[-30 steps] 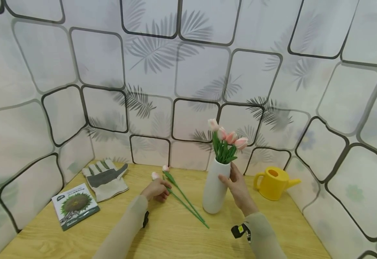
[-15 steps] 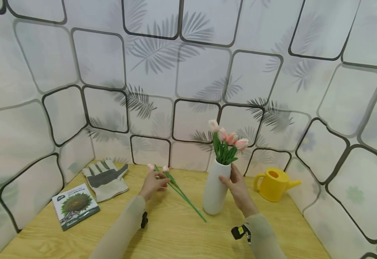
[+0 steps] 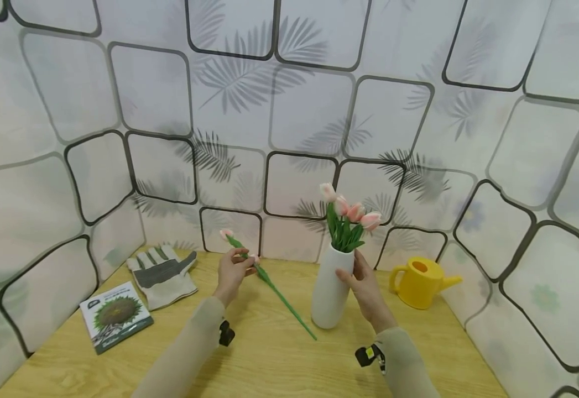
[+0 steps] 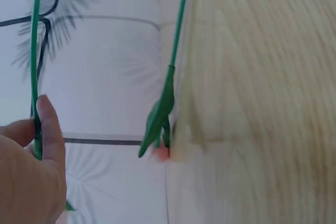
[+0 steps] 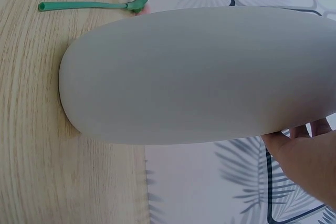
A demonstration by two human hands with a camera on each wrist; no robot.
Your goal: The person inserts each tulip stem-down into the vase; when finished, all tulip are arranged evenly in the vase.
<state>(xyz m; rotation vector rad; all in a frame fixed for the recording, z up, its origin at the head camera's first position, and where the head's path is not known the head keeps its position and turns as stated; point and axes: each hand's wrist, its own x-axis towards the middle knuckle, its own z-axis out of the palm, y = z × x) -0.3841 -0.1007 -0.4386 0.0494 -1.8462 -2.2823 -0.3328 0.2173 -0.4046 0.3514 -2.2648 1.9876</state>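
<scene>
My left hand (image 3: 231, 273) pinches the green stem of a pink tulip (image 3: 226, 235). In the left wrist view that stem (image 4: 35, 51) runs upright between thumb and fingers, clear of the table. A second tulip (image 3: 286, 304) lies on the table just right of this hand, its leaf (image 4: 163, 106) and blurred bloom beside the fingers in the left wrist view. My right hand (image 3: 369, 293) grips the white vase (image 3: 330, 293) near its top from the right. Several pink tulips (image 3: 347, 213) stand in the vase. In the right wrist view the vase (image 5: 189, 77) hides most of the fingers.
A yellow watering can (image 3: 420, 283) stands right of the vase. A grey and white work glove (image 3: 167, 276) and a booklet with a sunflower-like picture (image 3: 115, 317) lie at the left of the wooden table (image 3: 279, 365). A patterned curtain (image 3: 309, 121) encloses the back and sides.
My left hand has taken hold of one of the two tulips on the table and raised it, moving slightly up and left. The right hand and vase have stayed in place.
</scene>
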